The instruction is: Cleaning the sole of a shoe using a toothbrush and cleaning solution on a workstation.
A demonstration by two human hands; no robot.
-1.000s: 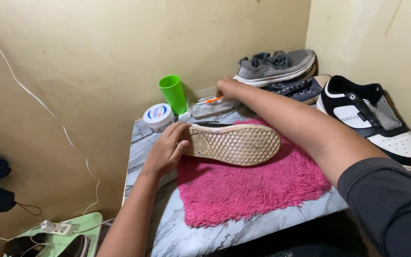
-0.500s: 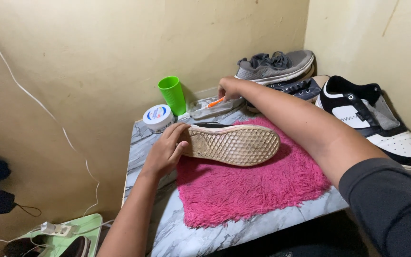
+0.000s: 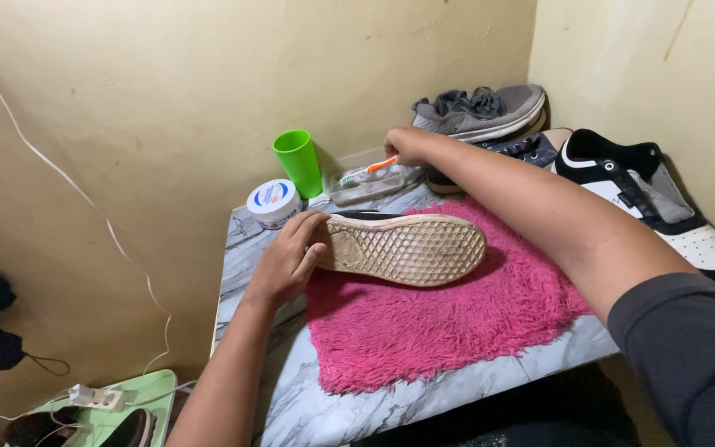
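On the pink shag mat (image 3: 440, 331), which covers most of a small marble-patterned table (image 3: 324, 414), a shoe (image 3: 403, 246) lies on its side, worn waffle-tread sole turned up toward the person. Left hand (image 3: 290, 261) cups the heel end, fingers curled over the rim of the sole, likely pinning it so it cannot roll on the soft pile. Right hand (image 3: 407, 146) reaches beyond the mat's far edge, fingers pinched closed on an orange-and-white toothbrush (image 3: 366, 172), its head over a shallow clear tray (image 3: 370, 184). Left of that tray: a glossy green plastic cup (image 3: 299, 162) and a round white tub (image 3: 274, 203). Right of the mat, against the walls: a grey mesh sneaker (image 3: 482, 112), a navy canvas shoe (image 3: 523, 151), a black-and-white leather sneaker (image 3: 647, 194).
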